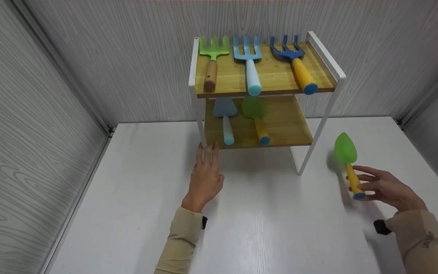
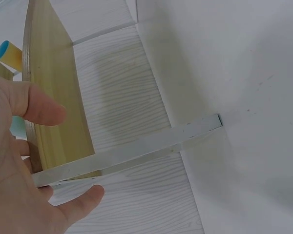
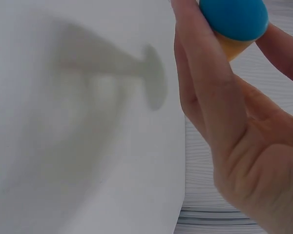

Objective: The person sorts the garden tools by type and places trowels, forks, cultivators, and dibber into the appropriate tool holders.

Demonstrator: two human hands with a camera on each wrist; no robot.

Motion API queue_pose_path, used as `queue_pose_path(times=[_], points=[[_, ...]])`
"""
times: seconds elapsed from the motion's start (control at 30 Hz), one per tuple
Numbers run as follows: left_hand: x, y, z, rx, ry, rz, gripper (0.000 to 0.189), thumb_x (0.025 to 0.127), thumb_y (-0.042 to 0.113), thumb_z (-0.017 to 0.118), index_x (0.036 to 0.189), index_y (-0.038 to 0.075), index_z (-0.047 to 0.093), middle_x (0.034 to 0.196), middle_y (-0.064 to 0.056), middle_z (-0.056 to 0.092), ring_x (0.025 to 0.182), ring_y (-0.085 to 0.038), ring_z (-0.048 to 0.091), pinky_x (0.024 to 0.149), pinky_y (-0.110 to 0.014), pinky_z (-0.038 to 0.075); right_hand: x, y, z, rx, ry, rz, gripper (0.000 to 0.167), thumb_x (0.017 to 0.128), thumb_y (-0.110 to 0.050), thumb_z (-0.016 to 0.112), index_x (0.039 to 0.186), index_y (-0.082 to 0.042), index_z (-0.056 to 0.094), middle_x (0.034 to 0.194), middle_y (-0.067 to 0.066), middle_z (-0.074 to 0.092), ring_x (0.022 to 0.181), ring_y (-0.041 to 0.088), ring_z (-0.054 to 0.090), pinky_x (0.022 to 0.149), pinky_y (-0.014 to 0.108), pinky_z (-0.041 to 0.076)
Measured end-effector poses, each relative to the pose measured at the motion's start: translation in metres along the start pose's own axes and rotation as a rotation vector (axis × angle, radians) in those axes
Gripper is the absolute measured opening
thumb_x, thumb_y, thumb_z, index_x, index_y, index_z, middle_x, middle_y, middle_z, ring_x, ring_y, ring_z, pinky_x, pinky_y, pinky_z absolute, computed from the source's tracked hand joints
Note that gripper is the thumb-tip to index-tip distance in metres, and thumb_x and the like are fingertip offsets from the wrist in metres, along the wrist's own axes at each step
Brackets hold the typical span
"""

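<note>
A hand trowel [image 1: 345,149] with a green blade and a yellow, blue-capped handle points blade-up at the right. My right hand [image 1: 390,189] pinches its handle between thumb and fingers; in the right wrist view the blue end cap [image 3: 237,18] shows among the fingers. At the two-tier rack [image 1: 266,146], my left hand [image 1: 206,182] reaches with straight fingers to the lower shelf's front left corner. The left wrist view has its fingers on both sides of the white rack leg [image 2: 136,146], thumb spread apart.
On the top shelf lie a green hand fork [image 1: 213,49], a light blue fork [image 1: 252,74] and a dark blue cultivator [image 1: 302,74]. Below are a blue-grey trowel [image 1: 225,108] and a green trowel [image 1: 254,108]. Grey wood-patterned walls [image 1: 44,114] enclose the white table [image 1: 135,171].
</note>
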State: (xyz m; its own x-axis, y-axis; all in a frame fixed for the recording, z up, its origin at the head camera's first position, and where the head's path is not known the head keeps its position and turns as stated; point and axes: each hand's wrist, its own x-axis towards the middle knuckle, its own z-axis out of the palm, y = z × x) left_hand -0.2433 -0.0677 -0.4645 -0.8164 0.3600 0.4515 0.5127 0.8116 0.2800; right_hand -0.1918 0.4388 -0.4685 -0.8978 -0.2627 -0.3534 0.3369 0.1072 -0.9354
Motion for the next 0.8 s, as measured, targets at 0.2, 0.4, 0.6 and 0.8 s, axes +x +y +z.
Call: queue_pose_path(times=[0.2, 0.4, 0.6, 0.8], points=[[0.001, -0.001, 0.0, 0.008, 0.034, 0.006, 0.076, 0.086, -0.004, 0.068, 0.153, -0.008, 0.031, 0.151, -0.022, 0.032, 0.141, -0.045, 0.026, 0.089, -0.049, 0.055, -0.004, -0.005, 0.005, 0.038, -0.04, -0.074, 0.054, 0.098, 0.008, 0.057, 0.134, -0.032, 0.055, 0.117, -0.002, 0.066, 0.104, 0.024, 0.071, 0.082, 0.04, 0.059], [0.003, -0.002, 0.0, 0.049, 0.132, 0.038, 0.062, 0.087, -0.004, 0.068, 0.145, -0.008, 0.046, 0.142, -0.022, 0.048, 0.136, -0.047, 0.04, 0.113, -0.056, 0.034, -0.007, -0.004, 0.008, 0.056, -0.079, -0.115, 0.058, 0.098, 0.011, 0.054, 0.13, -0.037, 0.06, 0.12, -0.003, 0.064, 0.103, 0.023, 0.071, 0.082, 0.039, 0.06], [0.003, -0.002, -0.002, 0.015, 0.124, 0.031, 0.064, 0.086, -0.004, 0.068, 0.146, -0.007, 0.046, 0.145, -0.023, 0.048, 0.137, -0.048, 0.04, 0.114, -0.054, 0.034, -0.007, -0.008, 0.013, 0.024, -0.067, -0.151, 0.062, 0.097, 0.013, 0.053, 0.131, -0.039, 0.062, 0.119, -0.004, 0.064, 0.1, 0.021, 0.072, 0.079, 0.038, 0.06], [0.004, -0.001, -0.004, -0.018, 0.103, 0.013, 0.063, 0.088, -0.005, 0.063, 0.148, -0.007, 0.044, 0.147, -0.023, 0.046, 0.139, -0.048, 0.038, 0.11, -0.052, 0.04, -0.008, -0.014, 0.02, -0.011, -0.063, -0.186, 0.064, 0.096, 0.013, 0.055, 0.136, -0.037, 0.06, 0.119, -0.003, 0.065, 0.098, 0.02, 0.072, 0.079, 0.039, 0.06]])
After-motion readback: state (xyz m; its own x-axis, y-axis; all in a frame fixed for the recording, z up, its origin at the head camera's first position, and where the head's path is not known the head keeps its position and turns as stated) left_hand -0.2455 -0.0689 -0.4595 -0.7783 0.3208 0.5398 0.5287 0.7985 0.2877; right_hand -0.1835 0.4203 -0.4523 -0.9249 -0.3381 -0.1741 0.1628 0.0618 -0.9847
